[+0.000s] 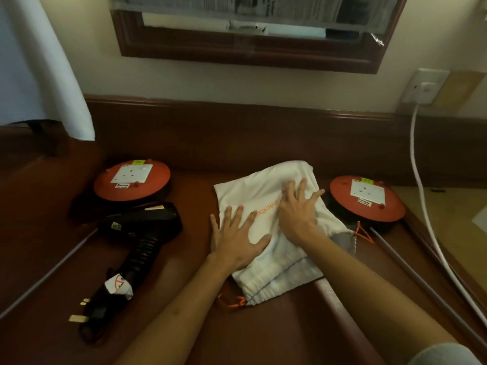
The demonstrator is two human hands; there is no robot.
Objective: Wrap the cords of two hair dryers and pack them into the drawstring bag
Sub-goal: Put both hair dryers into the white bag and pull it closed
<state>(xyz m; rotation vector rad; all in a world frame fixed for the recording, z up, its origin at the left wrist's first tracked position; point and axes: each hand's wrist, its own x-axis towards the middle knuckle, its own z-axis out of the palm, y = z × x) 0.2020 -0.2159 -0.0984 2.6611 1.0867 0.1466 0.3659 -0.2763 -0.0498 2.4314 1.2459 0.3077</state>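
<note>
A white drawstring bag (258, 191) with orange lettering and orange cords lies on the dark wooden table (263, 327), bulging as if something is inside. My left hand (237, 238) rests flat on its near left part, fingers spread. My right hand (297, 209) presses flat on its middle, fingers apart. A black hair dryer (143, 225) lies to the left of the bag, its cord wound around the handle and its plug (87, 312) pointing toward me. A second dryer is not visible.
Two round orange extension reels stand on the table, one at the back left (131, 180), one at the right (366, 198). A white cable (421, 185) runs down from a wall socket (424, 86) on the right. A framed mirror hangs above.
</note>
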